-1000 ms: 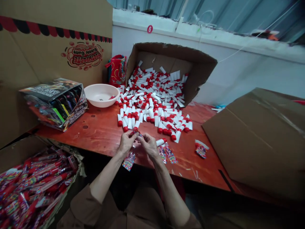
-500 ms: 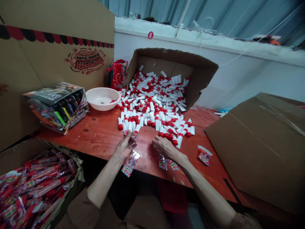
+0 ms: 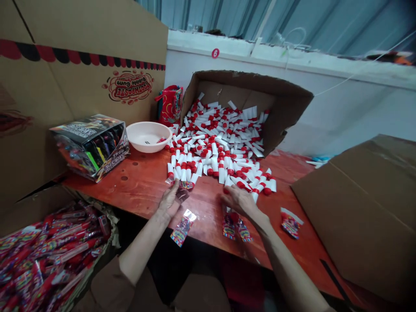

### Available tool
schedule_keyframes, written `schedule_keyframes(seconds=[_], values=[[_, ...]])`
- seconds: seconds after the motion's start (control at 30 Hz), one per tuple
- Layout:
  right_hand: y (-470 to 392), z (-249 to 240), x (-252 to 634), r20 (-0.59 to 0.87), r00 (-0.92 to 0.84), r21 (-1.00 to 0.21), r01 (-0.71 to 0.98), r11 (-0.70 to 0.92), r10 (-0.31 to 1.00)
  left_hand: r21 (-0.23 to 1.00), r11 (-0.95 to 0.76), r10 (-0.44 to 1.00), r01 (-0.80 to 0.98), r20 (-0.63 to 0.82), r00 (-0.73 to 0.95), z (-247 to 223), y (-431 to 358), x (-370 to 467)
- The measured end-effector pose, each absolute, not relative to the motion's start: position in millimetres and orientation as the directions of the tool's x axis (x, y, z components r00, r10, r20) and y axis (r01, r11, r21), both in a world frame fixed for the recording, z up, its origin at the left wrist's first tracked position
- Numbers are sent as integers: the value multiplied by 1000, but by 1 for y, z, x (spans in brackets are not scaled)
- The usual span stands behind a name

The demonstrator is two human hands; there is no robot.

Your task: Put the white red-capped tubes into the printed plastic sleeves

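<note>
My left hand (image 3: 170, 199) is closed, thumb on top, on a small printed plastic wrapper (image 3: 186, 185) with clear film at its edges. Just beyond it begins a heap of white tubes with red caps (image 3: 216, 162). My right hand (image 3: 240, 201) is at the near edge of the heap, its fingers curled down. What those fingers grip is hidden. Below the right hand, two printed wrappers (image 3: 229, 227) lie near the table edge, with something red between them. One more wrapper (image 3: 183, 228) lies below my left hand, partly over the edge.
Behind the heap, a cardboard box (image 3: 282, 93) lies tipped toward me. A pale bowl (image 3: 149, 147) and a display box (image 3: 92, 147) stand left. An open carton of wrapped red tubes (image 3: 58, 251) sits lower left. A large carton (image 3: 364, 208) and a single wrapper (image 3: 290, 223) are right.
The view has shifted slightly, so everything sits a little further right. My right hand has drawn slightly back from the tubes, and something red now shows beneath it. The left hand keeps its hold.
</note>
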State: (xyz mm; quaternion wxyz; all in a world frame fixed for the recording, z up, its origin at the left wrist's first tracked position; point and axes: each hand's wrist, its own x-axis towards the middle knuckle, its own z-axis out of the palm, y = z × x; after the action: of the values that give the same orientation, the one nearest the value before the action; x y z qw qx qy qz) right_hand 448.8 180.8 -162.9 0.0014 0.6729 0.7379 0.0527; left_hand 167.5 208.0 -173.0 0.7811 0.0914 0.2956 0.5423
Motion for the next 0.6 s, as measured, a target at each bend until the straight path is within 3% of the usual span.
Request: schedule_keyframes(seconds=[0.2,0.33,0.43,0.5,0.6], values=[[164,-163,460,-47,133,-27,991,-135,990,444,402,888,-801,-403,222,-175,215,164],[152,-169,471,-5,38,-216,976,-38,999,384,457,856,-802,-434,280,-175,217,166],[141,-162,480,23,-86,-292,952,89,996,352,475,839,-806,-457,295,-174,218,165],[133,-154,479,-31,-122,-301,948,108,992,346,477,834,-808,-467,293,-172,219,164],[122,-146,468,-52,-5,-239,971,-7,999,344,480,832,-807,-471,294,-169,219,166]])
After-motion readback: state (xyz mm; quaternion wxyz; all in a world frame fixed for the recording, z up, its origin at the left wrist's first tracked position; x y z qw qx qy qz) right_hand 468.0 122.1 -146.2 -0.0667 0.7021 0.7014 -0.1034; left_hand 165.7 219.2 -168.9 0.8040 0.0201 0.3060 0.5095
